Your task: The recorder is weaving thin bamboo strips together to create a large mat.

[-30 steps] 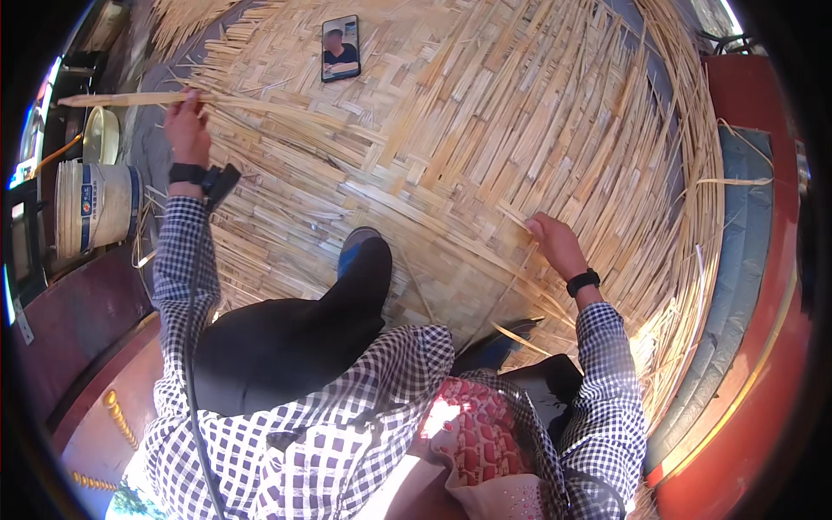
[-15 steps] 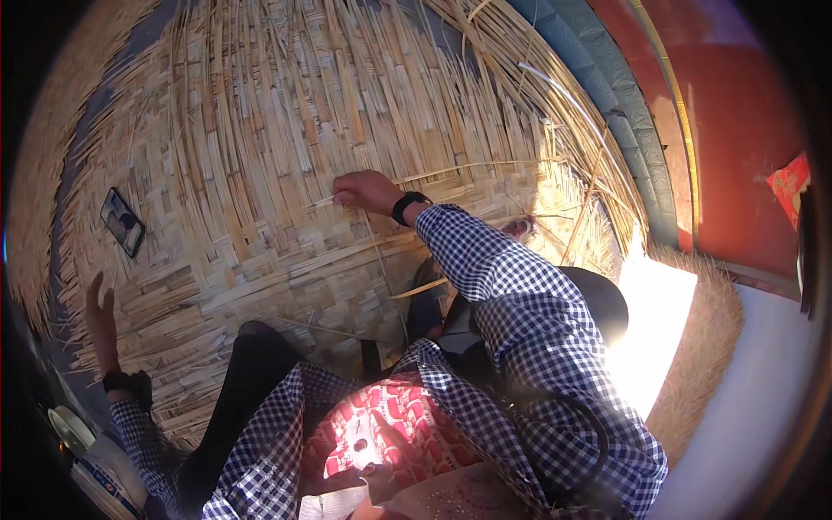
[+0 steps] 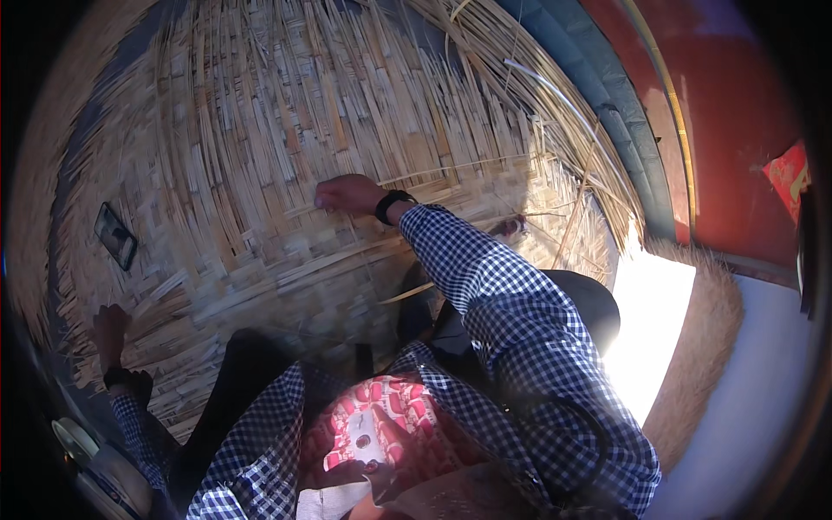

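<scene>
A wide mat of pale split-cane strips (image 3: 208,251) lies in front of me, tightly woven nearby, with long loose ends running away at the far side. My right hand (image 3: 348,192) is closed low over the weave on a thin cane strip (image 3: 459,168), which stretches off to the right past my wrist. The fingers' undersides are hidden. At the mat's left part, my left hand (image 3: 111,333) is down near the woven surface, fingers bent but apart, with nothing visible in it. A dark phone (image 3: 116,236) lies on the mat beyond that hand.
Long loose strips (image 3: 589,121) curve along the mat's right edge, beside a grey-blue sheet (image 3: 620,95) and a red panel (image 3: 728,139). Close on my right are a dark round object (image 3: 594,303) and a sunlit patch. Pale round items (image 3: 76,440) stand at the lower left.
My left hand has dropped lower, and its spread fingers have drawn in. The right hand stays closed on the strip, slightly farther left in the picture. The whole view has shifted a little.
</scene>
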`<state>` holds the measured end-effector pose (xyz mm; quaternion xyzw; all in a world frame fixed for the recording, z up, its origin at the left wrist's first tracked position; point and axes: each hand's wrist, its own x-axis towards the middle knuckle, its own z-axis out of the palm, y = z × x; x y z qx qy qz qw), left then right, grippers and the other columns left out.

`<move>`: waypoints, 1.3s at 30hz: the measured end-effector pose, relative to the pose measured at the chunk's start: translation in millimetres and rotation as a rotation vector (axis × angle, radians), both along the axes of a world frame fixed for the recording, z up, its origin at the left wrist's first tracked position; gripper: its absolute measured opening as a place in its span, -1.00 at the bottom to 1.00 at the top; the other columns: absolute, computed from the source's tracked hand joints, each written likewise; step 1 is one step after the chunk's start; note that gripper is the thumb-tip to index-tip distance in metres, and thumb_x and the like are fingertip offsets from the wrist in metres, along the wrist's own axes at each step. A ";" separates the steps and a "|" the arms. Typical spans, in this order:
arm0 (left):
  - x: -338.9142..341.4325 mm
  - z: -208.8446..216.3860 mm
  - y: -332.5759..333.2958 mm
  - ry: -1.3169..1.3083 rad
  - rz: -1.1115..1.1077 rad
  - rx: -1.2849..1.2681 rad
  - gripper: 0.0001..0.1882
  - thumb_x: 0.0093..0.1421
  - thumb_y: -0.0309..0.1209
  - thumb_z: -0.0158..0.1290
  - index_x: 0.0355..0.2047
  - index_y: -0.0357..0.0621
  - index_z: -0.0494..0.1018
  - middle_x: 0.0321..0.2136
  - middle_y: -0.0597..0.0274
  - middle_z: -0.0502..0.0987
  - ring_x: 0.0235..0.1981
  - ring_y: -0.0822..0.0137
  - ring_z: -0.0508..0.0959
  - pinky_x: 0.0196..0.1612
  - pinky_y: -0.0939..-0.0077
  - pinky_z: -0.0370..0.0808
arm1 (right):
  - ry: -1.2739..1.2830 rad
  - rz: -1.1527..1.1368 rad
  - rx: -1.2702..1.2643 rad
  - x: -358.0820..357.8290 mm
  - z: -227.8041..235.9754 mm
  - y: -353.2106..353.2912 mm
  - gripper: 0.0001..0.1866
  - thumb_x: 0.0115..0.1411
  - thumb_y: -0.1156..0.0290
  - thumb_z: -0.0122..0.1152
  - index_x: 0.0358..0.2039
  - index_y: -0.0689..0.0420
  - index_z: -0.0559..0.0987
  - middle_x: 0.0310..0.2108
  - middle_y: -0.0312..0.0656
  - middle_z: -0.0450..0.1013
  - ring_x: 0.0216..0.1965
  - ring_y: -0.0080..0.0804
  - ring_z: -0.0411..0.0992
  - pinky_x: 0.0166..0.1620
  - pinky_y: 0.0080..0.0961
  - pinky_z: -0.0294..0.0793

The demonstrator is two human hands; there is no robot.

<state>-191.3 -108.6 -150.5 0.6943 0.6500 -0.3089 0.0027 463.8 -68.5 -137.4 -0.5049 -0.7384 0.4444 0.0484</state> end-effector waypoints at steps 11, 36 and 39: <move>192.3 13.1 9.4 -0.703 0.073 -0.064 -0.72 0.25 -0.18 0.04 -0.09 0.05 0.49 -0.14 0.17 0.53 -0.02 0.11 0.50 0.06 -0.30 0.20 | -0.114 -0.047 -0.312 -5.7 27.3 9.9 -0.75 0.25 0.19 0.07 -0.38 0.11 0.54 -0.51 -0.24 0.53 -0.45 -0.34 0.55 -0.30 -0.38 0.49; 251.9 19.7 -45.1 -0.590 -0.345 0.318 -0.40 0.13 -0.41 0.05 0.23 0.14 0.32 -0.07 0.16 0.40 0.00 0.09 0.40 0.13 -0.04 0.29 | -0.480 0.526 0.563 -108.9 21.4 -75.9 -0.42 0.14 0.51 0.05 0.23 -0.02 0.34 -0.16 -0.12 0.33 -0.08 -0.08 0.33 -0.20 -0.20 0.49; 251.8 45.7 -73.9 -0.798 -0.301 0.382 -0.33 0.09 -0.47 0.06 0.26 0.05 0.26 -0.02 0.08 0.42 0.05 0.02 0.41 0.12 0.01 0.33 | -0.451 0.584 0.420 -98.1 48.0 -116.1 -0.48 0.14 0.49 0.03 0.16 0.06 0.35 -0.03 -0.05 0.28 0.05 0.00 0.28 -0.28 -0.17 0.58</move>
